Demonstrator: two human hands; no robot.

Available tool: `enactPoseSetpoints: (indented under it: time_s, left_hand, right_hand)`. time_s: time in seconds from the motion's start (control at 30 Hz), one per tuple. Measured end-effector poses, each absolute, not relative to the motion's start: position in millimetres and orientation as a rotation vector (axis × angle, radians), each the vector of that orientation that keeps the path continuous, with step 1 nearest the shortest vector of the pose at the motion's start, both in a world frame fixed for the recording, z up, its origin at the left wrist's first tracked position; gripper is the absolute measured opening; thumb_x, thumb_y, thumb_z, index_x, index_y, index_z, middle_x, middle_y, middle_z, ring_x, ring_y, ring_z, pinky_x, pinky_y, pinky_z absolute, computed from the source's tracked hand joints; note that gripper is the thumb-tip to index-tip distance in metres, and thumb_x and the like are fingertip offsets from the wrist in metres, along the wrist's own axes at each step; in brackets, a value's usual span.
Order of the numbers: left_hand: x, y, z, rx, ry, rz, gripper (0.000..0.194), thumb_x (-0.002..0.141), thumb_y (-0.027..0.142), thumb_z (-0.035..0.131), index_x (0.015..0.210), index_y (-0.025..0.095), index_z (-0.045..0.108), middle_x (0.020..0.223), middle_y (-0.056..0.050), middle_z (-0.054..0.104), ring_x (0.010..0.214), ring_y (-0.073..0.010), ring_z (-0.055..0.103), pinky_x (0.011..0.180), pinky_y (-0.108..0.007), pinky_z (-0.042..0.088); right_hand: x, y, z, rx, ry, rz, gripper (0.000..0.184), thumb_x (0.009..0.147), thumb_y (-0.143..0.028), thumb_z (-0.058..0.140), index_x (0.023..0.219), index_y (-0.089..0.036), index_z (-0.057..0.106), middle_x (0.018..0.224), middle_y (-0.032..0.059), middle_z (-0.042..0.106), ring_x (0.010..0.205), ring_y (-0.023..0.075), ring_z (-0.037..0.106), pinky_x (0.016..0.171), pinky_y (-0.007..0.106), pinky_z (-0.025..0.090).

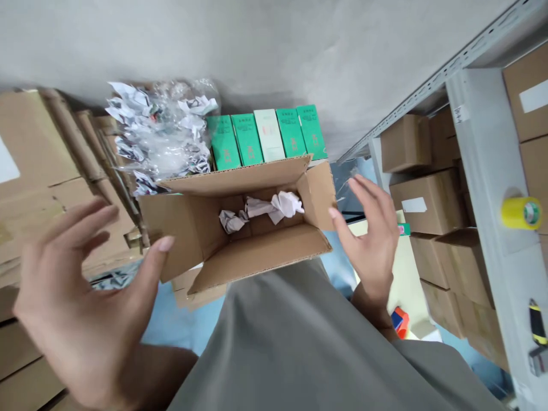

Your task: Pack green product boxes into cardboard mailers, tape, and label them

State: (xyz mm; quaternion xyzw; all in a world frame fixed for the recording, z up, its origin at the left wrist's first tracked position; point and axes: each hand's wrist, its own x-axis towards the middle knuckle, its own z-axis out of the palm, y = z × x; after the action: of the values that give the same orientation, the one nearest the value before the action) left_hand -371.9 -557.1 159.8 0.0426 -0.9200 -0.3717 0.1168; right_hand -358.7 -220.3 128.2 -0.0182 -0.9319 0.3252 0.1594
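Note:
An open cardboard box (201, 234) sits in front of me with its flaps spread, and crumpled paper (269, 210) lies on its bottom. My left hand (81, 308) hovers at the box's left side, fingers spread, holding nothing. My right hand (372, 234) is raised at the box's right flap, palm turned inward, fingers apart and empty. Neither hand clearly touches the box. Behind the box stands a row of green product cartons (240, 140) with one white carton (269, 134) among them.
A clear plastic bag of crumpled paper (158, 131) lies behind the box at left. Flattened cardboard (38, 171) is stacked at left. A metal shelf (488, 188) at right holds brown boxes (428, 200), a yellow tape roll (521, 212) and a utility knife (537, 322).

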Motion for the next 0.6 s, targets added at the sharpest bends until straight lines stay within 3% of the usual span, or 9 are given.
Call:
enactPoseSetpoints:
  time_s: [0.1,0.2,0.27,0.33,0.4,0.5,0.6]
  left_hand:
    - [-352.9,-572.9,140.7,0.376,-2.809,-1.078,0.068,0.088,0.057,0.083,0.154,0.059,0.069,0.16,0.0,0.073,0.142,-0.049,0.072,0.115,-0.075,0.061]
    - [-343.9,-584.7,123.8,0.462,-2.914,-1.03,0.037,0.091,0.067,0.077,0.12,0.042,0.079,0.135,-0.007,0.083,0.114,-0.0489,0.082,0.094,-0.073,0.067]
    - [-344.2,-591.4,118.2,0.404,-2.906,-0.975,0.033,0.093,0.066,0.074,0.102,0.035,0.075,0.12,-0.007,0.086,0.098,-0.0423,0.083,0.081,-0.061,0.066]
    - [-348.0,-596.8,118.0,0.32,-2.883,-0.989,0.032,0.095,0.063,0.074,0.096,0.031,0.074,0.112,-0.006,0.086,0.09,-0.0356,0.083,0.073,-0.05,0.062]
    - [-353.7,-600.1,120.8,0.222,-2.86,-1.075,0.031,0.096,0.061,0.075,0.095,0.029,0.073,0.116,-0.007,0.087,0.097,-0.0346,0.084,0.076,-0.047,0.062]
    - [-364.2,-600.1,123.5,0.072,-2.811,-1.289,0.031,0.096,0.059,0.079,0.095,0.029,0.071,0.127,-0.01,0.085,0.117,-0.0393,0.083,0.089,-0.052,0.066]
    - [-375.8,-590.3,120.4,-0.245,-2.851,-1.334,0.024,0.1,0.054,0.077,0.101,0.031,0.072,0.128,-0.01,0.083,0.12,-0.0406,0.081,0.093,-0.057,0.066]
  right_hand:
    - [-352.8,-217.3,120.5,-0.234,-2.669,0.859,0.047,0.111,-0.048,0.075,0.152,-0.028,0.07,0.14,0.0134,0.08,0.141,0.0361,0.073,0.124,0.064,0.06]
    - [-345.3,-225.5,114.3,-0.294,-2.695,0.82,0.021,0.112,-0.046,0.071,0.117,-0.027,0.077,0.113,0.0064,0.086,0.12,0.0308,0.081,0.126,0.064,0.057]
    - [-338.6,-235.9,112.8,-0.326,-2.685,0.832,0.021,0.113,-0.043,0.068,0.099,-0.028,0.073,0.101,0.0021,0.085,0.11,0.0278,0.083,0.132,0.066,0.05]
    - [-329.5,-247.2,113.7,-0.38,-2.648,0.858,0.025,0.113,-0.042,0.068,0.092,-0.028,0.069,0.095,-0.0008,0.083,0.104,0.0261,0.084,0.137,0.067,0.045]
    - [-316.6,-256.5,116.6,-0.459,-2.596,0.867,0.026,0.111,-0.043,0.07,0.089,-0.029,0.068,0.092,-0.0019,0.083,0.102,0.0257,0.084,0.139,0.068,0.042]
    - [-287.4,-262.4,122.6,-0.645,-2.517,0.831,0.026,0.109,-0.046,0.072,0.09,-0.029,0.069,0.094,-0.0018,0.084,0.101,0.0257,0.084,0.141,0.07,0.041]
    - [-245.5,-259.9,127.4,-0.877,-2.425,0.757,0.026,0.109,-0.049,0.073,0.093,-0.028,0.072,0.096,-0.0013,0.085,0.104,0.0264,0.084,0.142,0.071,0.038]
